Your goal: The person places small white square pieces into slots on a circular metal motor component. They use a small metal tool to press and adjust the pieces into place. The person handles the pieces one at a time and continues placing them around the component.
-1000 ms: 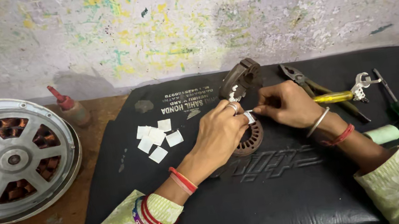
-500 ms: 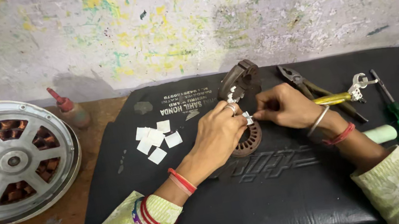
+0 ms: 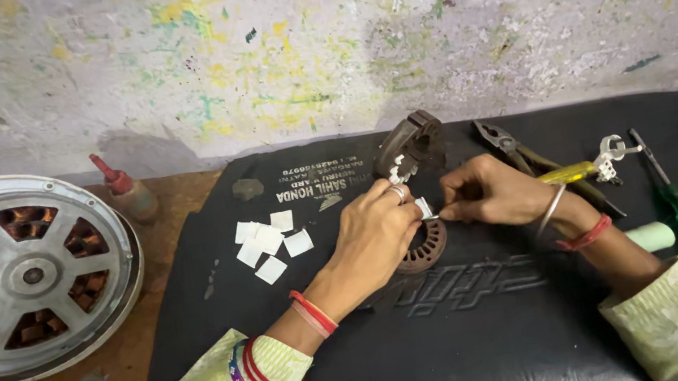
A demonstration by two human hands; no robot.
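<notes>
A small round slotted stator core lies on a black mat. My left hand rests on its upper left side, fingers curled over it. My right hand meets it from the right, and both hands pinch a small white paper slip above the core's top edge. A second, rust-brown stator core stands tilted just behind the hands, with white slips in its slots. Several loose white paper slips lie to the left of my left hand.
A large round metal motor housing with copper windings lies on the wooden bench at left. A small red-capped bottle stands beside it. Pliers, a yellow-handled tool, a green screwdriver and a pale green roll lie at right.
Hardly anything moved. My fingers shifted slightly on the white slip at the core's top edge; both arms stay in place.
</notes>
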